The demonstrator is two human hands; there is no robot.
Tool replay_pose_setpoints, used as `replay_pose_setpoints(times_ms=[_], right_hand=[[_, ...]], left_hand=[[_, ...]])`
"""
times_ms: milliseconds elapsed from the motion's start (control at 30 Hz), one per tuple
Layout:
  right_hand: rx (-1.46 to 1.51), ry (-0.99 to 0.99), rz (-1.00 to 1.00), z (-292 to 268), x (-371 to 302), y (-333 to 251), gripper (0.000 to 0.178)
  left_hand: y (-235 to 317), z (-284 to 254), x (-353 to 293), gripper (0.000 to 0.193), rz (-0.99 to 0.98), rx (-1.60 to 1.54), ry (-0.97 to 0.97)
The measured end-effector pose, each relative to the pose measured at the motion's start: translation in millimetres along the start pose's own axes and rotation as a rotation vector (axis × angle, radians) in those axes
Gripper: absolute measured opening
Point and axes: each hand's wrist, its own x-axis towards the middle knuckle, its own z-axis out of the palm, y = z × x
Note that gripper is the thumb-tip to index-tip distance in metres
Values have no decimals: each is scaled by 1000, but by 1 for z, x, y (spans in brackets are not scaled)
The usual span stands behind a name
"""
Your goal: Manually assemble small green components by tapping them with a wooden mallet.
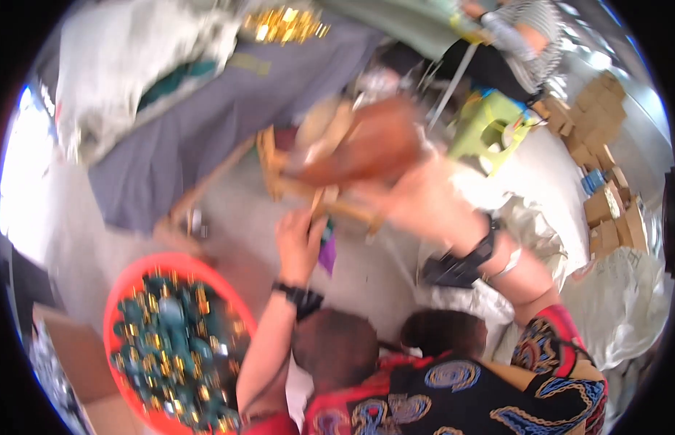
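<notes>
A small wooden stool [366, 148] with a brown seat is tilted in the middle of the view, blurred by motion. My left hand [297, 243] is closed around one of its pale wooden legs; a teal and purple bit shows by the fingers. My right hand [399, 197] lies against the stool's lower right side, too smeared to show its grip. Both wrists carry black bands. My knees [337, 348] show below the hands.
A red basin [138, 279] full of several teal and gold parts stands at lower left. Grey cloth [207, 123] covers the floor behind. A green plastic stool [490, 130], cardboard boxes [606, 145] and white sacks [627, 297] are on the right. Another person's striped sleeve [529, 29] shows at the top.
</notes>
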Motion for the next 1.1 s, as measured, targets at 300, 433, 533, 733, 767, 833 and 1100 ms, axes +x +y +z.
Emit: replay_pose_setpoints(times_ms=[300,433,533,733,767,833,1100], right_hand=[[153,6,-197,69,-38,17,26],[226,210,-174,16,-79,10,31],[383,273,-136,-6,-114,7,29],[338,118,-145,17,-175,25,30],[344,133,-142,17,-176,29,30],[242,89,-181,13,-184,32,31],[374,119,-141,2,-191,30,41]], left_hand=[[-31,10,-28,10,38,-66,-30],[2,-5,-3,28,-20,-162,-128],[-8,-14,22,33,-107,-100,-412],[125,12,107,43,-184,-812,-709],[156,12,113,50,-195,-1067,-752],[179,10,120,54,-129,-1019,-757],[-46,-70,2,27,-368,-57,-388]])
